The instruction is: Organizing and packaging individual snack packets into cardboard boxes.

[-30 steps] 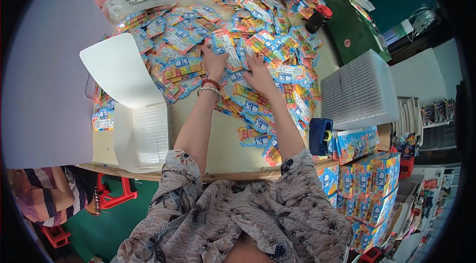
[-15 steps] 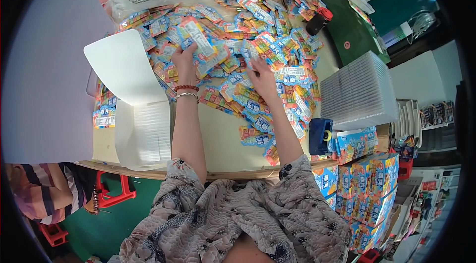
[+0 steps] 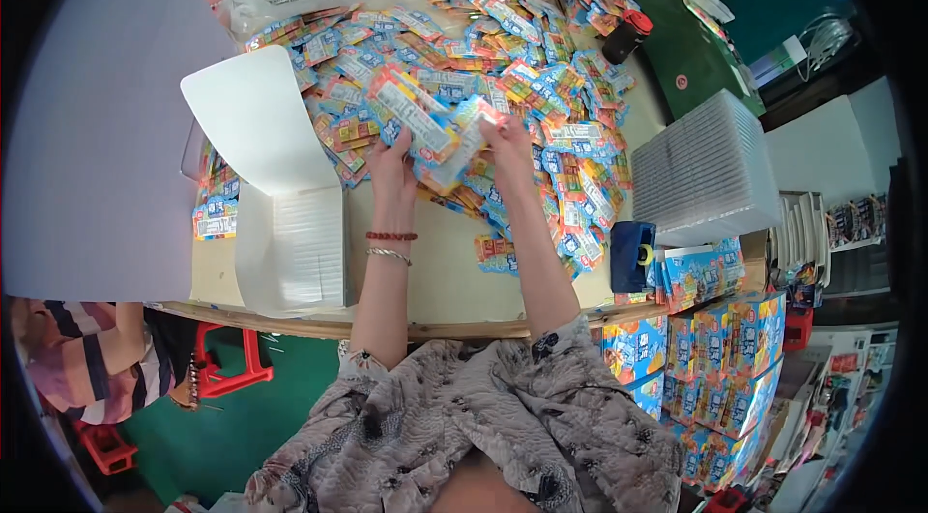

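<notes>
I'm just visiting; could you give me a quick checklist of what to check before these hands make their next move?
1. Left hand holding colourful packets: ok.
2. Right hand holding a blurred packet: ok.
3. Held packets lined up: not ok, they slant different ways.
4. Exact number held: cannot tell, they overlap and blur.
5. White box open: ok, its flap is raised.
6. Tape dispenser apart from both hands: ok.

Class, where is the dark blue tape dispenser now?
In the head view, the tape dispenser is on the right, just in front of the plastic tray stack and right of some loose packets.
</notes>
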A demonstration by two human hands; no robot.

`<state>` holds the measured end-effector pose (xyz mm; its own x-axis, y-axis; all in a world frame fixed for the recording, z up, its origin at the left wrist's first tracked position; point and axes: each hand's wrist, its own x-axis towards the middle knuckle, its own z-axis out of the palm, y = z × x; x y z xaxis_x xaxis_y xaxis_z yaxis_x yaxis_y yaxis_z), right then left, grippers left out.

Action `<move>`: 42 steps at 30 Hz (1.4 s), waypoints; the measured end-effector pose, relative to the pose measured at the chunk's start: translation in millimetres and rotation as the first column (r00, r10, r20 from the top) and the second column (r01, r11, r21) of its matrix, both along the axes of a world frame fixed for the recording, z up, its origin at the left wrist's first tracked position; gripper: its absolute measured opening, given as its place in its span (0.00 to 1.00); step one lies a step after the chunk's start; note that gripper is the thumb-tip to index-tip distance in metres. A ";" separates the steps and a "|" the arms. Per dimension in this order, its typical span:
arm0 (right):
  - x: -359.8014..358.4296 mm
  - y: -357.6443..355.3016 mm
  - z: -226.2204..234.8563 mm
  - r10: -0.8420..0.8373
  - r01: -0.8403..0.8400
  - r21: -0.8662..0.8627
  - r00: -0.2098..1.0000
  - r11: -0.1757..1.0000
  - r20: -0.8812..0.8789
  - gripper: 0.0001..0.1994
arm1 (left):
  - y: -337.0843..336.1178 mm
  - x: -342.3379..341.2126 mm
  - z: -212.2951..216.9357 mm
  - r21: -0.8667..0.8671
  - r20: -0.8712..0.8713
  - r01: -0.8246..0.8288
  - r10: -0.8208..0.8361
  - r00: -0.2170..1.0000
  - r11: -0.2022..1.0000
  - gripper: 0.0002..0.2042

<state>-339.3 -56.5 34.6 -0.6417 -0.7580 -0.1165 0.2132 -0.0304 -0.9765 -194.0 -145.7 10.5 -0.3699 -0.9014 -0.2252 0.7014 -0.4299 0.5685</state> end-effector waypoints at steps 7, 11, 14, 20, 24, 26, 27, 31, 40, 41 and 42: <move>-10.1 40.1 20.2 -0.060 0.055 -0.153 0.998 0.987 -0.030 0.13 | 65.5 67.7 -2.3 -0.012 0.234 0.204 -0.195 0.952 0.979 0.15; 55.4 33.0 0.1 0.170 -0.155 0.129 0.979 0.980 -0.116 0.19 | 104.6 103.2 -13.3 -0.005 0.298 0.275 -0.261 0.918 0.962 0.14; 87.8 38.7 -40.0 0.094 -0.089 0.131 0.995 0.987 -0.030 0.20 | 121.0 116.1 -15.9 -0.053 0.502 0.217 -0.162 0.849 0.975 0.13; 131.2 61.2 -54.1 0.153 -0.022 0.203 0.737 0.979 -0.659 0.21 | 139.6 119.3 -46.3 -0.426 0.780 0.197 0.248 0.574 0.883 0.27; 132.5 104.7 -26.3 0.499 -0.291 0.420 0.658 0.859 -0.564 0.33 | 155.6 117.9 9.5 -0.145 0.667 0.246 -0.089 0.739 0.958 0.31; 129.7 126.1 -6.8 0.546 -0.377 0.413 0.705 0.829 -0.453 0.36 | 159.5 111.8 5.9 -0.019 0.552 0.322 -0.258 0.793 0.947 0.33; 130.0 136.3 1.7 0.595 -0.374 0.470 0.595 0.800 -0.540 0.36 | 161.9 109.9 14.0 -0.017 0.547 0.328 -0.266 0.794 0.945 0.33; 104.1 143.1 -6.3 0.499 -0.464 0.239 0.593 0.853 -0.631 0.37 | 158.8 108.3 9.4 -0.054 0.441 0.476 -0.407 0.800 0.878 0.34; 49.7 131.8 3.3 0.836 -0.763 0.362 0.540 0.535 -0.096 0.30 | 112.0 118.2 -5.2 -0.559 0.829 0.722 0.283 0.482 0.407 0.38; 50.2 128.8 5.4 0.833 -0.740 0.403 0.540 0.539 -0.122 0.29 | 112.7 121.0 -7.5 -0.426 0.859 0.783 -0.068 0.507 0.454 0.34; 46.9 125.9 9.8 0.834 -0.741 0.403 0.538 0.537 -0.122 0.29 | 114.7 121.9 -11.4 -0.426 0.859 0.782 -0.067 0.507 0.456 0.34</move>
